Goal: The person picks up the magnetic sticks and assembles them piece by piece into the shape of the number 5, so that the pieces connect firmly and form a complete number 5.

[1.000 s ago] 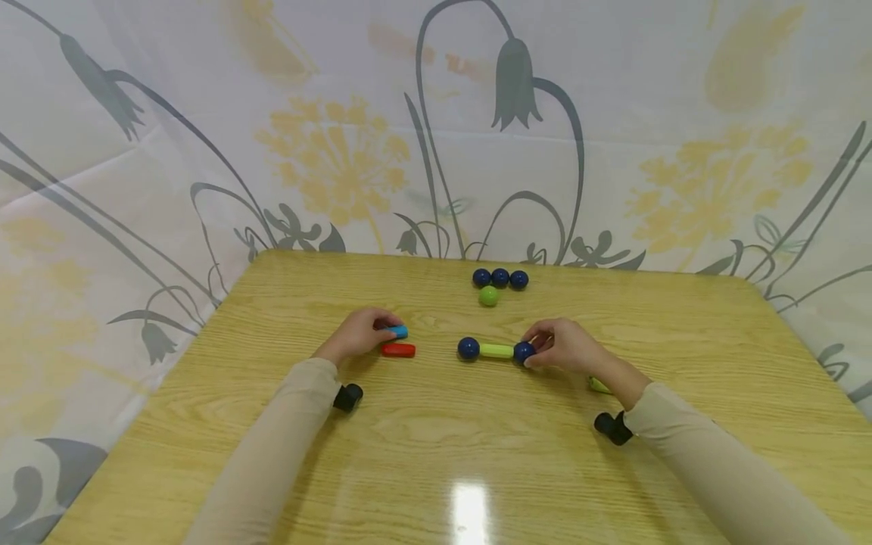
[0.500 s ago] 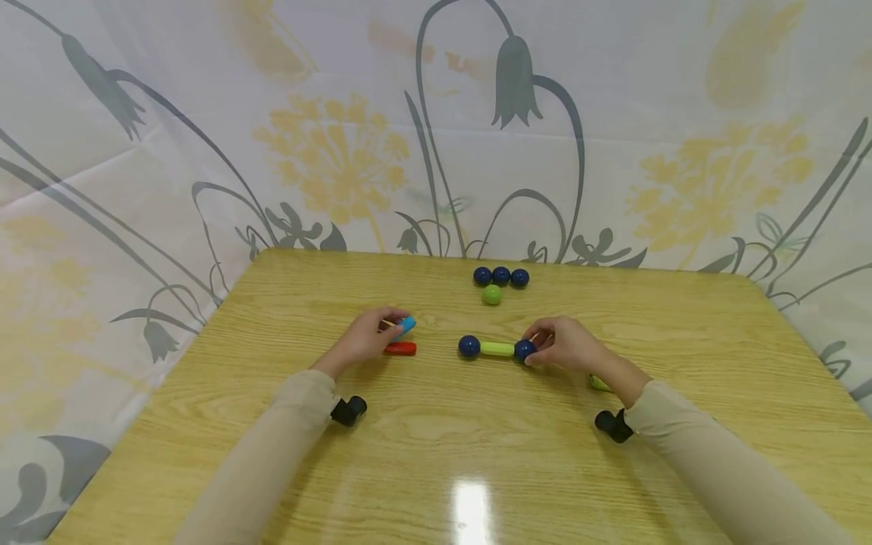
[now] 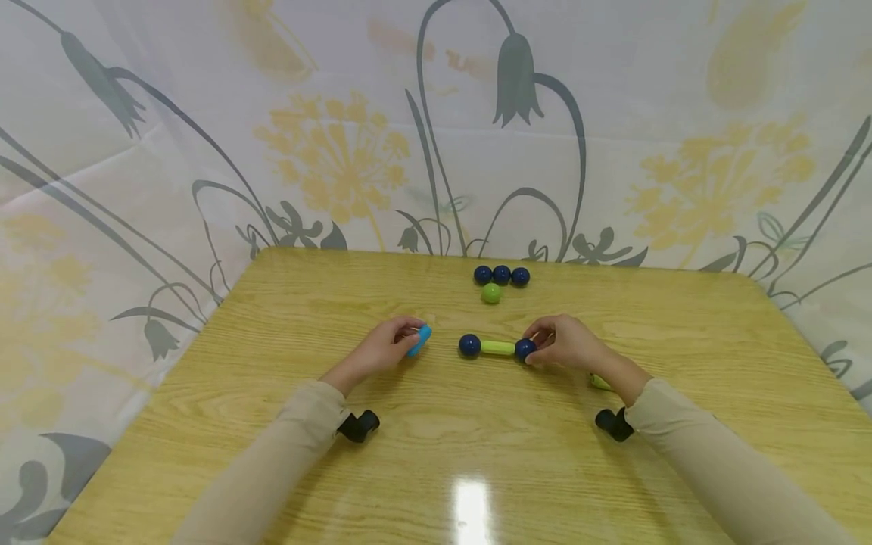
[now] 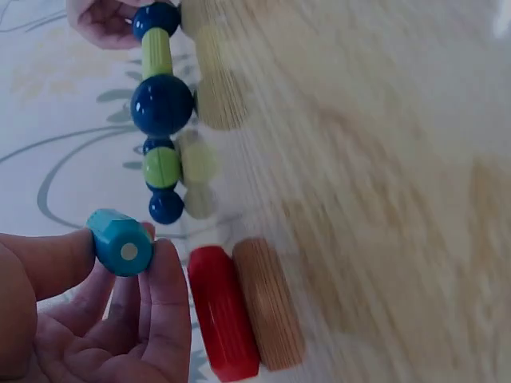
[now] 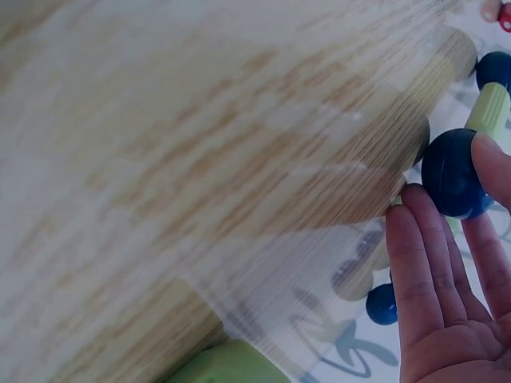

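My left hand (image 3: 381,347) pinches a light blue rod (image 3: 419,341) between thumb and fingers, lifted and tilted above the table; the left wrist view shows the rod's end face. A red rod (image 4: 223,315) lies near that hand, hidden behind it in the head view. My right hand (image 3: 564,344) holds a dark blue ball (image 3: 524,350) with thumb and fingers. That ball is joined to one end of a light green rod (image 3: 497,347), and another dark blue ball (image 3: 470,345) sits on its other end. A gap separates the blue rod from this dumbbell shape.
Farther back stand three dark blue balls (image 3: 501,275) in a row, with a green ball (image 3: 491,294) in front. A second light green rod (image 3: 599,382) lies partly under my right wrist. The wooden table (image 3: 422,454) ends at a flower-patterned cloth (image 3: 381,136).
My left hand has picked the blue rod up from behind the red rod, turned it and moved it right. The right hand stays on its ball.
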`<action>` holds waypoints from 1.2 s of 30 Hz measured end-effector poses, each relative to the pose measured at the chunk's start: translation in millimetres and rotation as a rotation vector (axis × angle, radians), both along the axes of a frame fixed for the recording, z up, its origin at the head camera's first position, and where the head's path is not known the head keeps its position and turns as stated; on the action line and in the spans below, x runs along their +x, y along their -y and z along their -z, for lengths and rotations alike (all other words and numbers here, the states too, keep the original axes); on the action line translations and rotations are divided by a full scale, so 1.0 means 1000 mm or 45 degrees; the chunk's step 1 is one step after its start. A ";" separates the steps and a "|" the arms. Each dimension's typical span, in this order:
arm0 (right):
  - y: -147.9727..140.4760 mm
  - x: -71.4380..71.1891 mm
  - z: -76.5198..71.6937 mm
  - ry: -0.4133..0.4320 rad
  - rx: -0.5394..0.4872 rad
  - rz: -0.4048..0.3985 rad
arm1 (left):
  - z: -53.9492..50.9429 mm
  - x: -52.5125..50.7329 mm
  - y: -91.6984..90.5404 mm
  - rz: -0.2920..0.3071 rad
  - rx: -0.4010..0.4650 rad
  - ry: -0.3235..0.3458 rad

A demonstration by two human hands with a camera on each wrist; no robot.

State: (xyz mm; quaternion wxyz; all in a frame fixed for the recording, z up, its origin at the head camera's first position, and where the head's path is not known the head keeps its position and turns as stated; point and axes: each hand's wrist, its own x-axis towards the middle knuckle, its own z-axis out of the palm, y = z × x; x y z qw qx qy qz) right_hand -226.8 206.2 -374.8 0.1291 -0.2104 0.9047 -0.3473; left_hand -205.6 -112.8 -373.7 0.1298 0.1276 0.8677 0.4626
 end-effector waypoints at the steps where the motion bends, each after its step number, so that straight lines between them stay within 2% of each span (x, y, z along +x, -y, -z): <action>1: 0.000 0.000 0.000 0.001 0.002 0.000 | 0.000 0.001 -0.002 -0.003 0.006 0.008; 10: -0.001 -0.001 0.000 0.004 0.005 0.001 | 0.006 0.005 -0.015 0.003 0.079 0.071; 18: 0.000 0.000 -0.001 -0.008 0.010 0.002 | 0.013 0.008 -0.028 0.023 0.082 0.129; 25: 0.001 -0.001 0.001 0.005 -0.006 -0.007 | 0.017 0.011 -0.039 0.035 0.177 0.224; 36: 0.000 -0.002 0.000 0.008 0.012 0.006 | 0.019 0.008 -0.051 0.034 0.201 0.284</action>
